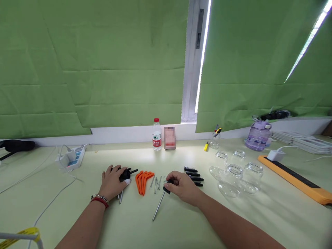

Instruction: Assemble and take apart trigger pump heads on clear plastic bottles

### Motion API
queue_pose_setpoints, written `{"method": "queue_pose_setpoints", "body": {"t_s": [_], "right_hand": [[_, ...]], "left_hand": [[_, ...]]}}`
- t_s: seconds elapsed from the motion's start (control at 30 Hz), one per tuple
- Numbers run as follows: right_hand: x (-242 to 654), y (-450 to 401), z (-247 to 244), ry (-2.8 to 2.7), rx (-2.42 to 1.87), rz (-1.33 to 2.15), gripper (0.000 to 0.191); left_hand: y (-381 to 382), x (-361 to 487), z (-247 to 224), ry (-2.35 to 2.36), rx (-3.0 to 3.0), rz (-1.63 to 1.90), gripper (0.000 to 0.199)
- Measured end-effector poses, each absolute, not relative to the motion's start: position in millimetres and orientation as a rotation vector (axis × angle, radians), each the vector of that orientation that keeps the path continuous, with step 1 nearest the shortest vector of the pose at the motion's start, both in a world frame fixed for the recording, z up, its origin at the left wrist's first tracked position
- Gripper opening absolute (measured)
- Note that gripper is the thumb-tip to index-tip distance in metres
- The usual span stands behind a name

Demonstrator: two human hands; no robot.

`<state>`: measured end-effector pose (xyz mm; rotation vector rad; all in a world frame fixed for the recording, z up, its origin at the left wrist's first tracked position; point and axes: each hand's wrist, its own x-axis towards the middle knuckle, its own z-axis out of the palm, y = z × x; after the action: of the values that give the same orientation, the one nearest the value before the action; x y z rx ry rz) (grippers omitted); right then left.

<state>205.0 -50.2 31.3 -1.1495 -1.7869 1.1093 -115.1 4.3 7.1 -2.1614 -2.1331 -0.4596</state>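
Black-ended metal rod (158, 207), one: at mid-counter (135, 224), slanting down from its black end; whether the tip touches the surface cannot be told.
Right hand (185, 186): thumb and fingers clamped on the rod's black end.
Left hand (112, 181): laid over black parts (127, 174); whether clamped on them cannot be told.
Step in hand, as judged: handling or inspecting the single rod. Next move, as judged: calls for a steady pinch and a turned wrist, keeping the long end clear of the screws.
Screws (156, 184), several: loose, between the hands.
Orange bent pieces (142, 180), a group: just left of the screws.
Black handles (195, 178), a row: beyond the right hand.
Clear jars (234, 173): toward the counter's right end.
Water bottle (156, 135), one: upright near the far edge.
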Motion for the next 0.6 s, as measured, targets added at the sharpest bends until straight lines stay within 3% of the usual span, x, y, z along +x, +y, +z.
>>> {"method": "queue_pose_setpoints", "body": {"t_s": [0.27, 0.47, 0.53, 0.6], "right_hand": [[204, -51, 34, -1.783, -1.163, 1.098, 0.023], [197, -57, 38, -1.673, -1.064, 1.199, 0.027], [193, -61, 43, -1.611, -1.014, 1.227, 0.030], [190, -67, 48, -1.564, -0.943, 1.285, 0.032]], "left_hand": [[-2, -101, 18, -2.085, -2.072, -0.492, 0.067], [-48, -41, 50, -1.511, -2.359, -0.803, 0.041], [-70, -17, 53, -1.393, -2.632, -0.816, 0.047], [-87, 1, 52, -1.302, -2.866, -0.712, 0.065]]}}
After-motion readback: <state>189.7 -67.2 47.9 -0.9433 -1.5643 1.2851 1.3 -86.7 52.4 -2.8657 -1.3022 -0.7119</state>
